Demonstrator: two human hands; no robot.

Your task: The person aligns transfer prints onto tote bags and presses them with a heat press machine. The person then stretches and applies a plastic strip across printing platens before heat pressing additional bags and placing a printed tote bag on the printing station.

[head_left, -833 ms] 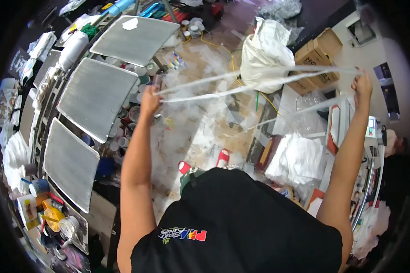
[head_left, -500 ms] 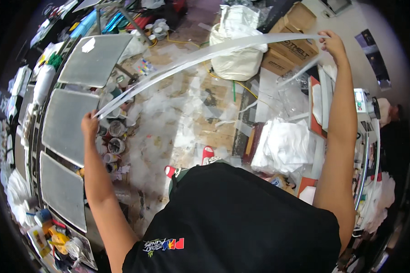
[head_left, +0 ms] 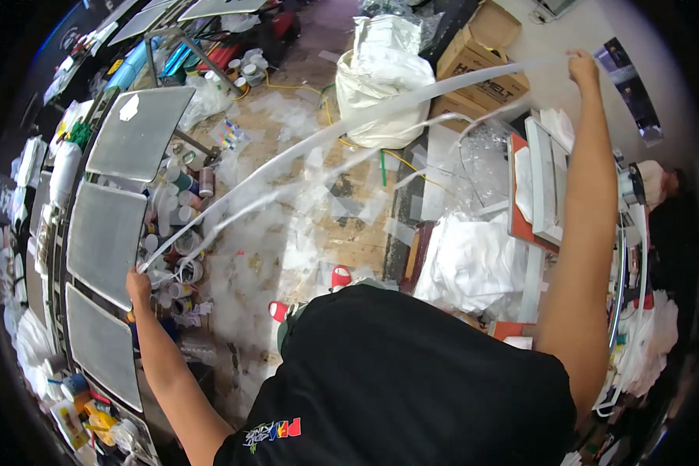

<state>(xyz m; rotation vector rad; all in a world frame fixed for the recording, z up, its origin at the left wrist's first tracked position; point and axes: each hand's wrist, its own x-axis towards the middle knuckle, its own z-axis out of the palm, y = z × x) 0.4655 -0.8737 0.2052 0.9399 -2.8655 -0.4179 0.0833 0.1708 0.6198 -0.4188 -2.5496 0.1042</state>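
Observation:
A long, translucent whitish plastic film (head_left: 349,123) spans the air in an arc between my hands. Beneath its upper band a second, thinner edge sags in a loop, so the film looks parted. At the left, beside the grey panels, my left hand (head_left: 138,287) is closed on one end. My right hand (head_left: 583,68), raised far out at the upper right, pinches the other end, which blurs close to the fingers. Both arms are spread wide.
Grey flat panels (head_left: 105,241) line the left side, with several cups and tubs (head_left: 185,268) below them. A white sack (head_left: 384,101) and cardboard boxes (head_left: 481,66) stand ahead. White folded material (head_left: 474,260) lies at right. Scraps litter the floor (head_left: 295,233).
My left hand has come down and nearer to me, while my right hand has shifted slightly outward. The film's narrow band has spread into two separated edges.

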